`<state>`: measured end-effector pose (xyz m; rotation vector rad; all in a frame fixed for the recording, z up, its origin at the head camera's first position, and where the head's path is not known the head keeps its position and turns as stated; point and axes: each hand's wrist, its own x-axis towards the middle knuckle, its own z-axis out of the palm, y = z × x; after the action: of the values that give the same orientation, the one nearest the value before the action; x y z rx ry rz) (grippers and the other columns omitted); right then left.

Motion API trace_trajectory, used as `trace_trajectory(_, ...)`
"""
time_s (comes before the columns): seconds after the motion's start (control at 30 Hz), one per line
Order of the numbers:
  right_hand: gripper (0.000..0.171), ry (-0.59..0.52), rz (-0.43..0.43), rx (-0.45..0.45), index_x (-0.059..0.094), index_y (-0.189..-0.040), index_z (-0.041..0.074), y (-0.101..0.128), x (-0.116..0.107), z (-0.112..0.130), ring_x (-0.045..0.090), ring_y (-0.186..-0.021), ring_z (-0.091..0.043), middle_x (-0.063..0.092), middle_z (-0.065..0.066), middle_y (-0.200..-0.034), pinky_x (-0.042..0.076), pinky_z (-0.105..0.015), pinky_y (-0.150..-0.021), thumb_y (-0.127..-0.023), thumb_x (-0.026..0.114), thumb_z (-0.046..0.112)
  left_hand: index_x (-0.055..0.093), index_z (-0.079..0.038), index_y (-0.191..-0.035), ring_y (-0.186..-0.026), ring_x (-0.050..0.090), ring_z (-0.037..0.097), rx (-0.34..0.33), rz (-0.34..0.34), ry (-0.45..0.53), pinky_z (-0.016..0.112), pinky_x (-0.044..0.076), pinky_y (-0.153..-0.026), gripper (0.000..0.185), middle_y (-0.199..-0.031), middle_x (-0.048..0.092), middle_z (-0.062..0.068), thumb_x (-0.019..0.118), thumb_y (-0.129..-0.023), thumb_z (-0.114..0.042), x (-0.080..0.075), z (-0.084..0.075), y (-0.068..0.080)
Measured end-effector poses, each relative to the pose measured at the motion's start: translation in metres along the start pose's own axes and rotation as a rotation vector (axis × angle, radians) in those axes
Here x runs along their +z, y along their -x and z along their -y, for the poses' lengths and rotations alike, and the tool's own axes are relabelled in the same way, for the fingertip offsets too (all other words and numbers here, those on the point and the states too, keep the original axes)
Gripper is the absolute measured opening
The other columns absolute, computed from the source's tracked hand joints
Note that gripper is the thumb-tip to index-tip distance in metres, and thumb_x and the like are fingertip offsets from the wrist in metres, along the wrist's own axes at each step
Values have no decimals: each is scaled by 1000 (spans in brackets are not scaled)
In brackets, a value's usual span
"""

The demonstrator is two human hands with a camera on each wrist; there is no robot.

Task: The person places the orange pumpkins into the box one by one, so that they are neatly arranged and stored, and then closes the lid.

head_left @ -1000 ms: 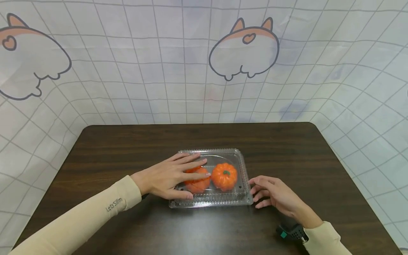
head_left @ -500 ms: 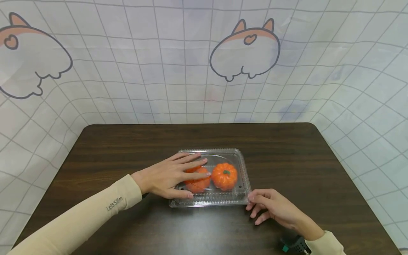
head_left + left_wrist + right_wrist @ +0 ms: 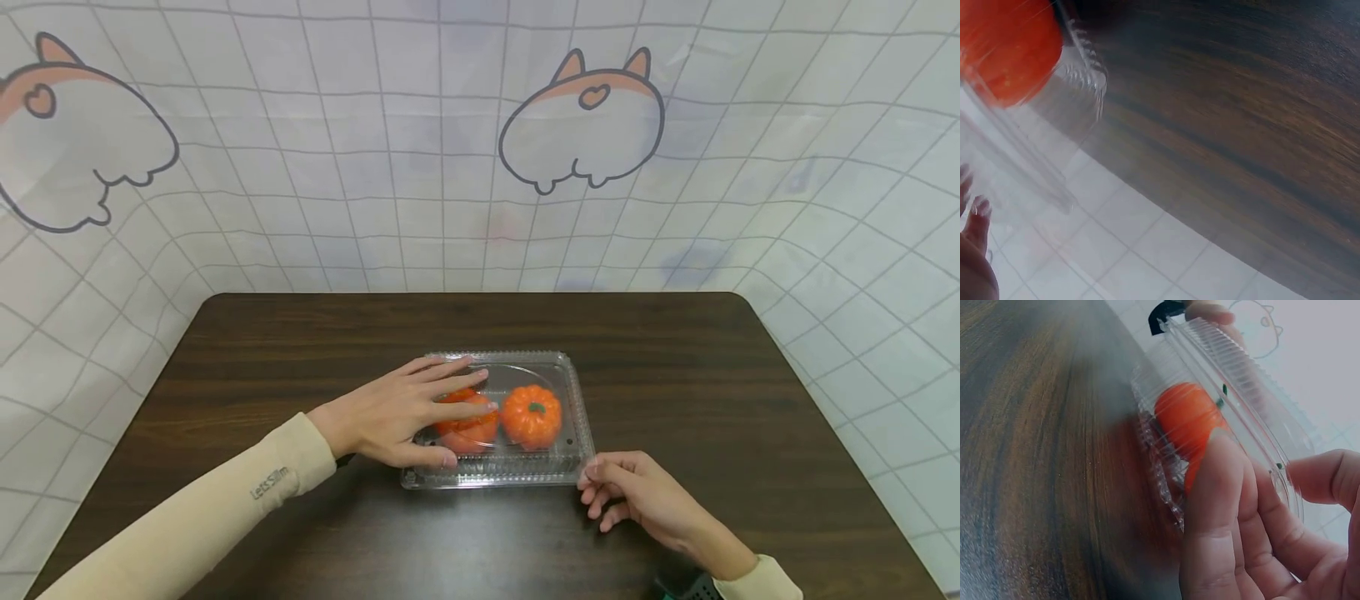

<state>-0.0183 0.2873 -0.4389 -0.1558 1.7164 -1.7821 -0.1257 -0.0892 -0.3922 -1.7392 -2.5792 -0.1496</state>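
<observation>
We press our left hand [image 3: 390, 414], fingers straight and together, flat on the clear clamshell box [image 3: 497, 418] mid-table; our right hand [image 3: 637, 490] fingertips curl loosely at its near right corner.

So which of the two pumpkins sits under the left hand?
The left pumpkin; the left hand rests on the lid above it. The right pumpkin is uncovered.

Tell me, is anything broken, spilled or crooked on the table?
Nothing stands out. The clear plastic box sits flat and closed on the table, with two orange pumpkins inside. The left hand rests flat on its lid; the right hand touches its near right corner.
</observation>
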Motion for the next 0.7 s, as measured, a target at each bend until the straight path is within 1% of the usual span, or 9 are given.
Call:
trace_trajectory(0.1, 25, 7, -14, -5, 70, -101, 10, 0, 1, -1, 70, -77, -7, 72, 5, -90, 62, -25, -66, -109, 52, 25, 37, -33, -161, -162, 22, 30, -31, -62, -13, 55, 28, -129, 68, -172, 29, 3, 31, -104, -69, -3, 3, 7)
trace_trajectory(0.2, 24, 8, -23, -17, 69, -100, 10, 0, 2, -2, 69, -76, -8, 72, 4, -91, 62, -24, -65, -109, 51, 23, 37, -31, -161, -162, 25, 31, -104, -122, -4, 56, 30, -127, 61, -171, 32, 3, 39, -107, -60, -6, 6, 17)
trace_trajectory(0.33, 24, 17, -42, -26, 69, -100, 9, -1, 3, -2, 68, -74, -8, 72, 4, -90, 61, -23, -64, -109, 51, 22, 39, -26, -160, -159, 32, 30, -261, -204, 74, 59, 34, -124, 61, -168, 38, 4, 54, -105, -49, -8, 6, 34)
trace_trajectory(0.43, 25, 36, -76, -10, 69, -98, 8, -1, 5, -2, 67, -72, -7, 70, 4, -86, 60, -23, -62, -108, 52, 23, 44, -21, -156, -150, 45, 28, -391, -257, 162, 56, 40, -120, 62, -159, 49, 4, 61, -103, -47, -8, 3, 50)
trace_trajectory(0.5, 25, 46, -105, 6, 68, -97, 7, 0, 7, -3, 66, -71, -7, 69, 4, -85, 58, -23, -60, -107, 53, 24, 48, -19, -151, -140, 54, 24, -469, -277, 226, 50, 49, -113, 59, -149, 57, 1, 63, -102, -47, -6, -1, 60)
trace_trajectory(0.57, 25, 54, -129, 12, 68, -97, 6, 0, 9, -3, 65, -70, -7, 68, 5, -84, 57, -22, -59, -107, 54, 25, 54, -20, -142, -125, 62, 17, -529, -288, 299, 41, 57, -99, 49, -136, 63, -3, 64, -101, -47, -3, -5, 69)
trace_trajectory(0.6, 25, 56, -141, 11, 67, -96, 6, -1, 9, -3, 64, -69, -7, 68, 5, -83, 56, -22, -58, -107, 54, 24, 56, -20, -137, -117, 64, 14, -545, -292, 331, 37, 59, -90, 43, -128, 66, -6, 63, -102, -45, -1, -7, 73)
trace_trajectory(0.67, 24, 58, -155, -1, 67, -95, 6, -1, 11, -4, 63, -68, -7, 67, 5, -83, 55, -21, -58, -106, 53, 23, 60, -20, -127, -104, 64, 7, -558, -299, 388, 30, 58, -76, 32, -114, 67, -10, 64, -103, -40, 4, -11, 80)
trace_trajectory(0.7, 24, 58, -157, -9, 67, -95, 6, -1, 12, -4, 63, -68, -7, 66, 6, -82, 54, -21, -58, -107, 53, 22, 62, -21, -122, -99, 64, 5, -559, -301, 415, 28, 57, -73, 26, -109, 67, -12, 65, -103, -38, 7, -13, 84)
